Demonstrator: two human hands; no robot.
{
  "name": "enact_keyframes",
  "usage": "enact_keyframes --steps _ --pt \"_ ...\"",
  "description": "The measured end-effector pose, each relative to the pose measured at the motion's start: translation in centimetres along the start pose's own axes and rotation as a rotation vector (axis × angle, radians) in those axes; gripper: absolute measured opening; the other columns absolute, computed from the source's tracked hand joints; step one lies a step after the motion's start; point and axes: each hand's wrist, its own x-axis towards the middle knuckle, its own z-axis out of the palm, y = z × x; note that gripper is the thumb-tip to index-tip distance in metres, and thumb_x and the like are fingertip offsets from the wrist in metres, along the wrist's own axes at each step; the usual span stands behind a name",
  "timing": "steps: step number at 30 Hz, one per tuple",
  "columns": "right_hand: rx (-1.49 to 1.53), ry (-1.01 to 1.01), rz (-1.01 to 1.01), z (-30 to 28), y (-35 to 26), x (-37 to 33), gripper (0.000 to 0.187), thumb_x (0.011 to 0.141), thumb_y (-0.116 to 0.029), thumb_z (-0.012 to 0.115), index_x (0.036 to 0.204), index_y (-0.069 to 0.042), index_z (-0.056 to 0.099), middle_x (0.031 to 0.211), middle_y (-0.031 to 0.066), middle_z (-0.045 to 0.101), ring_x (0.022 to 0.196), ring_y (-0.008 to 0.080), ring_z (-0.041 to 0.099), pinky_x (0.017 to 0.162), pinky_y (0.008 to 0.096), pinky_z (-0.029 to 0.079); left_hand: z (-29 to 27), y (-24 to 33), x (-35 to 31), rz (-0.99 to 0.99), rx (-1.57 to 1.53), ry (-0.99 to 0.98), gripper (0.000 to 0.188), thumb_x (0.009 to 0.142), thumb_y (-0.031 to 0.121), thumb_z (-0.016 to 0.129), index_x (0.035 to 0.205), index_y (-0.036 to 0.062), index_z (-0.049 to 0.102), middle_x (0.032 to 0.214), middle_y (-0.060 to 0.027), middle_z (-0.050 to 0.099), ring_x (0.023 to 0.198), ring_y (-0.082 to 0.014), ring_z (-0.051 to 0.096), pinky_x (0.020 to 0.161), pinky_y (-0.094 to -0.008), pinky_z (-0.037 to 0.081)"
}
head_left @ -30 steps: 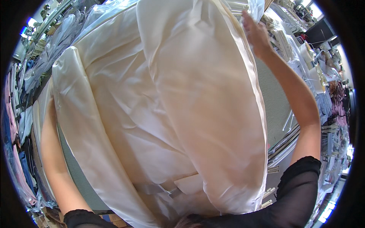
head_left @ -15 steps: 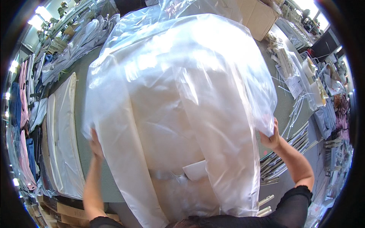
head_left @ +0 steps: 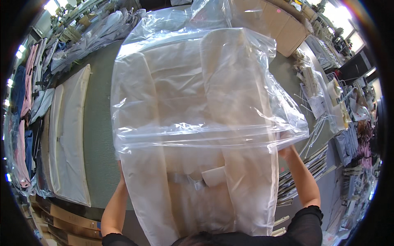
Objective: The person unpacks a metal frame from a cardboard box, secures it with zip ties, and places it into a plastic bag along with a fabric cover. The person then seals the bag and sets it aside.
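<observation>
A folded cream satin garment [head_left: 193, 164] lies lengthwise before me, its long side panels folded inward. Near its lower middle is a small white card or tag [head_left: 214, 176]. A clear plastic bag [head_left: 176, 141] covers the far part of the garment, and its open edge runs across the cloth. My right hand [head_left: 284, 151] is closed at the bag's right edge, the fingers partly blurred behind the plastic. My left hand [head_left: 121, 169] is by the left side of the garment, just below the bag's edge; its fingers are hidden.
The green-grey table [head_left: 98, 123] holds another folded cream garment [head_left: 72, 135] at left. Bagged clothes [head_left: 92, 39] and a cardboard box [head_left: 273, 24] stand at the far side. White hangers [head_left: 308, 164] are stacked on the right, with plastic-wrapped goods behind.
The ballooned plastic bag has sunk flat over the garment, showing its open edge. My left hand has moved slightly right and toward me; my right hand has shifted slightly left.
</observation>
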Motion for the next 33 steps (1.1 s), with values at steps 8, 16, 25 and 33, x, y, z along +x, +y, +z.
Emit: enact_keyframes --steps 8,16,25,33 --pt "-1.123 0.15 -0.173 -1.8 -2.2 3.8 0.047 0.086 -0.023 0.06 0.125 -0.002 0.044 0.115 0.0111 0.054 0.106 0.0218 0.053 0.09 0.0357 0.045 -1.0 1.6 -0.5 0.084 0.255 0.116 0.062 0.089 0.045 0.049 0.133 0.0031 0.038 0.119 -0.0111 0.05 0.107 -0.0222 0.05 0.091 -0.0346 0.042" --pt "-1.697 0.206 -0.192 -2.4 -0.1 10.4 0.048 0.085 -0.023 0.061 0.125 -0.002 0.044 0.115 0.0111 0.054 0.107 0.0219 0.053 0.09 0.0355 0.045 -2.6 1.8 4.1 0.169 0.313 0.201 0.066 0.086 0.044 0.054 0.135 0.0034 0.035 0.121 -0.0112 0.048 0.108 -0.0227 0.049 0.091 -0.0355 0.042" --pt "-1.694 0.167 -0.107 -2.7 -0.7 8.3 0.049 0.084 -0.023 0.062 0.124 -0.001 0.045 0.115 0.0112 0.054 0.107 0.0221 0.053 0.091 0.0353 0.044 -1.8 2.7 6.5 0.201 0.326 0.207 0.072 0.083 0.044 0.059 0.136 0.0037 0.032 0.124 -0.0114 0.046 0.109 -0.0233 0.048 0.09 -0.0366 0.042" --pt "-1.423 0.316 0.015 -8.4 -6.1 -7.8 0.05 0.083 -0.023 0.064 0.124 -0.001 0.045 0.116 0.0112 0.054 0.108 0.0222 0.052 0.092 0.0351 0.044 -1.9 5.1 9.5 0.279 0.25 0.266 0.077 0.08 0.043 0.063 0.138 0.004 0.03 0.126 -0.0115 0.043 0.11 -0.0238 0.047 0.09 -0.0375 0.042"
